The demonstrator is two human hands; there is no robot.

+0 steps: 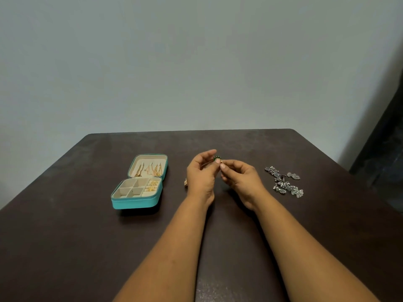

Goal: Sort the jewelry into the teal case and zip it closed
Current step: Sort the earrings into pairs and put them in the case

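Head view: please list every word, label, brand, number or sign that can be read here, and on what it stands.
None can be read. The teal case, the gold jewelry inside it, the silver jewelry, the green piece and the table show no writing.

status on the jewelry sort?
Both hands, left and right, pinch a small green-and-gold piece. Teal case open, unzipped. Silver jewelry still on table. Path clear.

Dim, even indoor light; soft shadows on counter (65, 236) below fingers (210, 153); slight blur, wide-angle bending at edges.
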